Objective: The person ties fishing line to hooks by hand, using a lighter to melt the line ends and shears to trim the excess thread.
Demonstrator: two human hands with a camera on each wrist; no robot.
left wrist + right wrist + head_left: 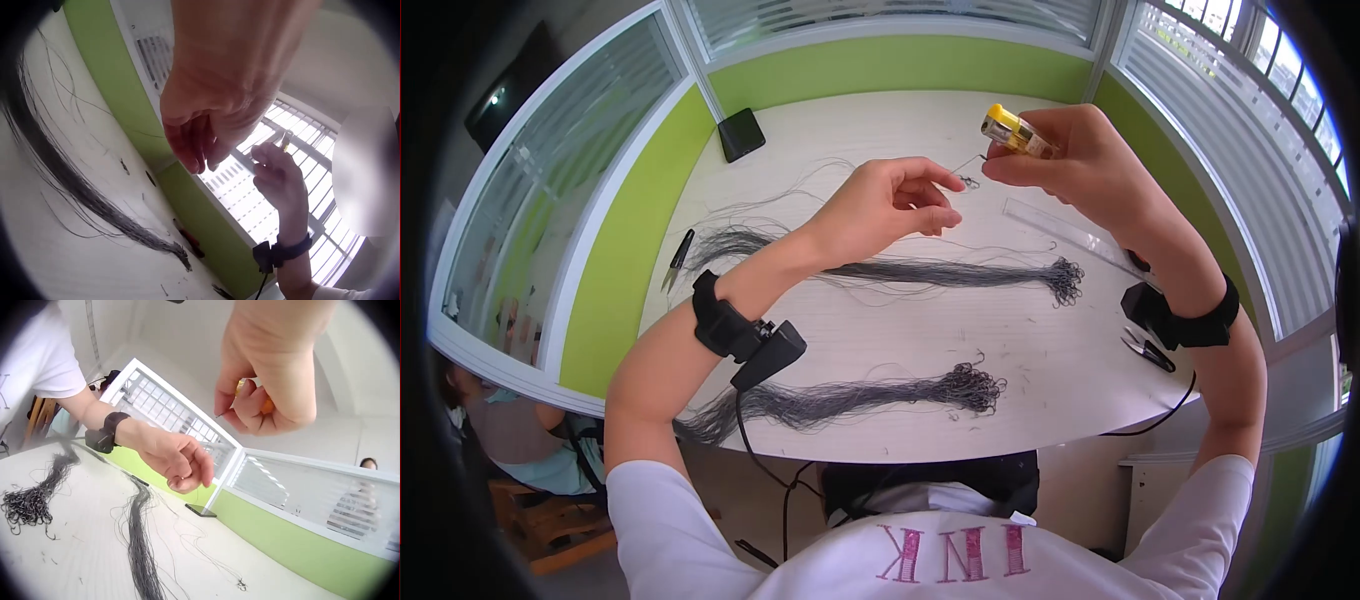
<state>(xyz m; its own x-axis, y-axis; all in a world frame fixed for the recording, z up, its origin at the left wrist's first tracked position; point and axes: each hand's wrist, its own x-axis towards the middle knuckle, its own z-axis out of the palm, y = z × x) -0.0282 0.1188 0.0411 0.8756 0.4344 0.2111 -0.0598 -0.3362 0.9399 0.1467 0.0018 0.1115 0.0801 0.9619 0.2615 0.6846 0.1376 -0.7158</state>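
My right hand [1090, 160] grips a small clear tool with a yellow end [1004, 116], and a thin dark tip shows at its fingertips in the right wrist view. To its left, my left hand [880, 205] is raised over the table with bent fingers; a fine line [147, 134] runs to them in the left wrist view, and their pinch on it is partly hidden. The hands are apart. Below them lies a long bundle of dark lines [920, 272] with hooks [1064, 281] at its right end. A second hooked bundle [850, 398] lies nearer the front edge.
A black flat object [741, 135] is at the back left. Black-handled snips [679, 258] lie at the left, another pair [1148, 350] at the right. A clear ruler [1065, 232] lies beneath the right forearm. Green and glass partitions [900, 70] enclose the table.
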